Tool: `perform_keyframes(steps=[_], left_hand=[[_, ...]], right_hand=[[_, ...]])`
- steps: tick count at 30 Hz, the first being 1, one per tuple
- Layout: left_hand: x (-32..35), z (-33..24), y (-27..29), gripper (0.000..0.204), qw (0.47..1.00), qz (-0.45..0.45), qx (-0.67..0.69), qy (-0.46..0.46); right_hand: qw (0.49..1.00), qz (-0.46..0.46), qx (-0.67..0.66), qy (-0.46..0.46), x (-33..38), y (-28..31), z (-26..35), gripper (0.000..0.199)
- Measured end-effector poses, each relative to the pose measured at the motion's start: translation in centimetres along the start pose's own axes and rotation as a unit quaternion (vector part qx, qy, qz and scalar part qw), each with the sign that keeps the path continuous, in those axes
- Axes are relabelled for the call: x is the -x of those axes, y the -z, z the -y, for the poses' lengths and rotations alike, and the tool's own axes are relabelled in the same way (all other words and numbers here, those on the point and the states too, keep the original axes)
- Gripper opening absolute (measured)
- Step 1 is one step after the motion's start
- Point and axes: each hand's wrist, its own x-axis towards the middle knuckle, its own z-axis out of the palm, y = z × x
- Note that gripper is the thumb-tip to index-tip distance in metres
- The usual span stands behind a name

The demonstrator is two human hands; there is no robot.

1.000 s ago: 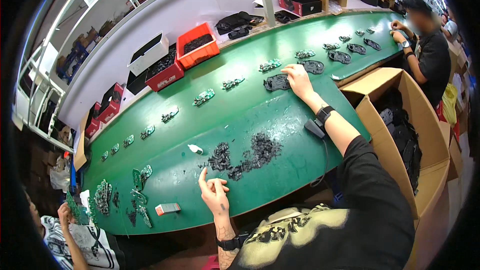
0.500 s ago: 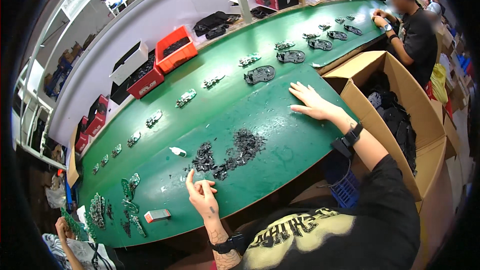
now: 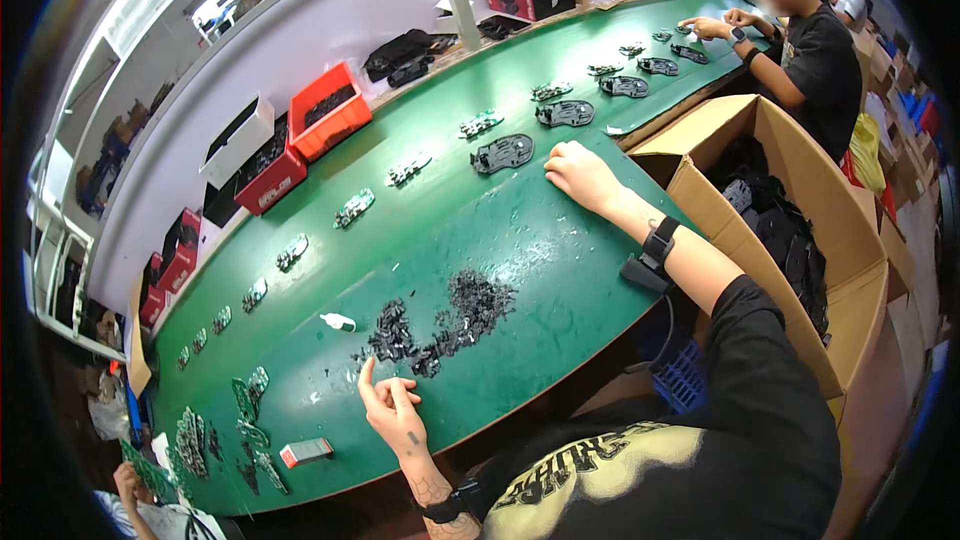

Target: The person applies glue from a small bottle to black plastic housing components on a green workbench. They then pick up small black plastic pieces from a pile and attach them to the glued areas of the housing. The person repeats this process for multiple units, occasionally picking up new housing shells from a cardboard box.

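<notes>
My left hand (image 3: 392, 410) hovers at the near edge of the green belt (image 3: 560, 270), index finger raised and the other fingers loosely bent, nothing visible in it. Just beyond its fingertips lies a scattered pile of small black parts (image 3: 445, 320). My right hand (image 3: 582, 176) rests knuckles-up on the belt farther out, fingers lightly bent, holding nothing that I can see. A flat black plastic shell (image 3: 503, 152) lies just left of its fingertips. A black band (image 3: 658, 240) sits on my right wrist.
Shells and small assemblies (image 3: 353, 208) run in a row along the belt. Red bins (image 3: 330, 125) and a white box (image 3: 238, 140) stand behind it. At my right, an open cardboard box (image 3: 790, 190) holds black parts. Another person (image 3: 815, 60) works at the far end. Green boards (image 3: 250, 420) lie lower left.
My right hand has come back toward the black shell and its fingers have curled from a flat spread. The left hand stays by the pile of black parts.
</notes>
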Motion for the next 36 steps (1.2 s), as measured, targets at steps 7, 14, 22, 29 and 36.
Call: perform_keyframes(steps=[7, 14, 22, 29, 36], left_hand=[[-0.2, -0.1, -0.5, 0.043, 1.0, 0.003, -0.014, 0.002], [0.1, 0.0, -0.4, 0.045, 0.999, 0.009, -0.027, -0.018], [-0.1, -0.2, -0.5, 0.045, 0.999, 0.002, -0.04, 0.003], [0.0, -0.1, -0.5, 0.044, 0.998, 0.008, -0.054, -0.018], [0.1, -0.3, -0.3, 0.044, 0.999, 0.002, -0.051, -0.019]], right_hand=[[0.994, 0.097, 0.059, 0.007, 0.4, 1.3, 0.4, 0.007], [0.992, 0.119, 0.009, 0.04, 3.8, 3.8, 3.3, 0.057], [0.968, 0.244, -0.004, -0.059, 4.9, 3.3, 4.5, 0.082], [0.97, 0.233, 0.029, -0.063, 4.9, 2.8, 4.3, 0.087], [0.945, 0.205, 0.122, -0.225, 4.3, 3.9, 2.8, 0.097]])
